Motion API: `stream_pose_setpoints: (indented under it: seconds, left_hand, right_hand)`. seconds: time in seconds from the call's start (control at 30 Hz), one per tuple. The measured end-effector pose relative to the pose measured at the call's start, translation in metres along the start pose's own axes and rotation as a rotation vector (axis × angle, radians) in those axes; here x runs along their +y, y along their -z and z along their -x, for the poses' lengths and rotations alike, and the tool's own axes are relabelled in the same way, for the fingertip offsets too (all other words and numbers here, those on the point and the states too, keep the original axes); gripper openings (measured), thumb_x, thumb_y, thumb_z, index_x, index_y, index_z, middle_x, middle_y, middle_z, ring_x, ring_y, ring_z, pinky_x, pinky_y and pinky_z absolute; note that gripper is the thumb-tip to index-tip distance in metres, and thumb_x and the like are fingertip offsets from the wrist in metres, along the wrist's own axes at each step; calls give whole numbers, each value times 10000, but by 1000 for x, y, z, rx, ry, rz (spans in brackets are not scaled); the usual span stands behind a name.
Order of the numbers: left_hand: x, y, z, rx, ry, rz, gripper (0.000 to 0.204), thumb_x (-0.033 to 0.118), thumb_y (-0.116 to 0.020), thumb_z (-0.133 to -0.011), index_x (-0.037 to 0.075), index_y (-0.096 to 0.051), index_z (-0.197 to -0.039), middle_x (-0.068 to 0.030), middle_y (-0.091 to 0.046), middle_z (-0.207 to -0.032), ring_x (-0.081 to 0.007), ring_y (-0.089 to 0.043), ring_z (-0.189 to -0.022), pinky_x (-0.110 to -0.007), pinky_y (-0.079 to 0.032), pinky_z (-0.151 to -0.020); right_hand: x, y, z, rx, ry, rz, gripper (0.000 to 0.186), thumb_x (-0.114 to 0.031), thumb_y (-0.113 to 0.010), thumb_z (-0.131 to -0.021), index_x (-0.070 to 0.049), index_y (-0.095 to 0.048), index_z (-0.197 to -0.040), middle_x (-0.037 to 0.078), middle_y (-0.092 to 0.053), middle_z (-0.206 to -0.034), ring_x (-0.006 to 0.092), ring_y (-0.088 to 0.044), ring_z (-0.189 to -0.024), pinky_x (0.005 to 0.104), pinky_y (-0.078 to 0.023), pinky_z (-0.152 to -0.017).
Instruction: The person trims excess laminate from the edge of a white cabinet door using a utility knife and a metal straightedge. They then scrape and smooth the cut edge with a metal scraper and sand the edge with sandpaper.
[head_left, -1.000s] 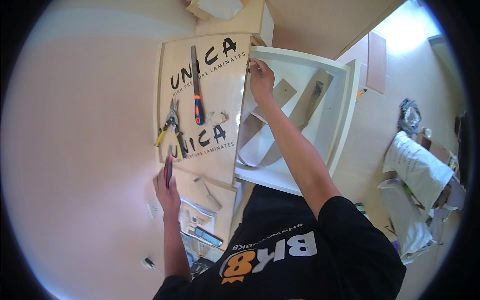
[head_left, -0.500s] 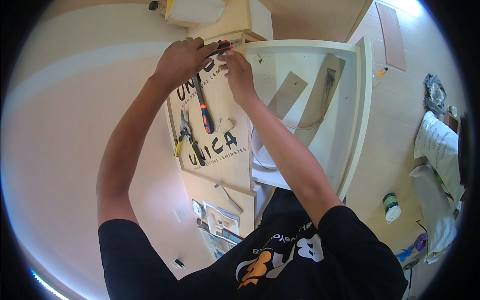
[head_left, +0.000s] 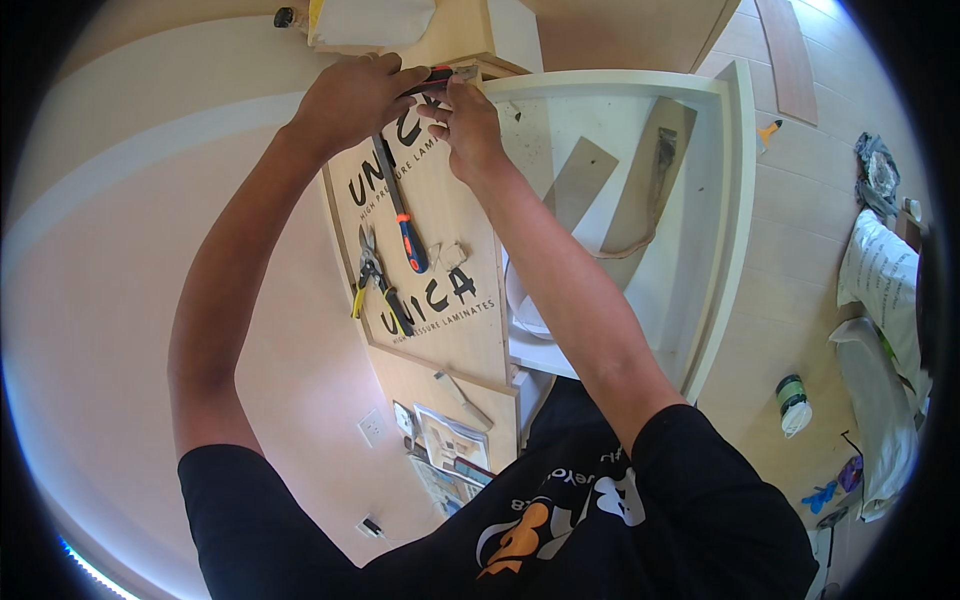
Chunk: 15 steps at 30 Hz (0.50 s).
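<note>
My left hand grips a red-and-black cutter at the back edge of a pale laminate board. My right hand is right beside it, thumb and index finger drawn together near the cutter's metal tip, other fingers curled; whether they hold the tip or the edge is hidden. A file with a blue-and-orange handle and yellow-handled snips lie on the board. Just right of it, an open white drawer holds several long grey-brown strips and a curled band.
A cabinet stands behind. A lower shelf with papers is nearer me, beside a wall with a socket. On the right floor lie a plank, white sacks, a green can and crumpled plastic.
My left hand, with the cutter, has risen from the lower left to the board's back edge. My right hand moved left from the drawer corner to join it, then both shifted slightly up and left.
</note>
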<state>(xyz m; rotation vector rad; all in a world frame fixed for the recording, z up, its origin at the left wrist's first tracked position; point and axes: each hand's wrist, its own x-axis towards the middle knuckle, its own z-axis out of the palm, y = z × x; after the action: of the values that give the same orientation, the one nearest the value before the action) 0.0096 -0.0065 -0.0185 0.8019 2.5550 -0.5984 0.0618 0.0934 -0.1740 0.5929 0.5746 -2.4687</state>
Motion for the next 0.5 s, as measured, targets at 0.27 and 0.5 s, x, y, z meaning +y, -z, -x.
stream_pose_setpoints:
  seconds: [0.27, 0.5]
  left_hand:
    - [-2, 8, -9, 11, -33, -29, 406, 252, -709, -936, 196, -648, -1333, -62, -639, -950, -275, -691, -856, -410, -567, -743]
    - [8, 8, -11, -16, -9, -137, 404, 260, -718, -921, 220, -653, -1318, -58, -648, -932, -253, -706, -828, -402, -577, -716]
  right_hand:
    - [-1, -4, -4, -8, 23, -40, 324, -401, -479, -1101, -133, -634, -1200, 9, -670, -1128, 146, -640, -932, 316, -439, -761]
    - [0, -3, -8, 35, -20, -97, 271, -358, -482, -1110, -138, -631, -1167, -17, -659, -1110, 130, -634, -956, 310, -438, -765]
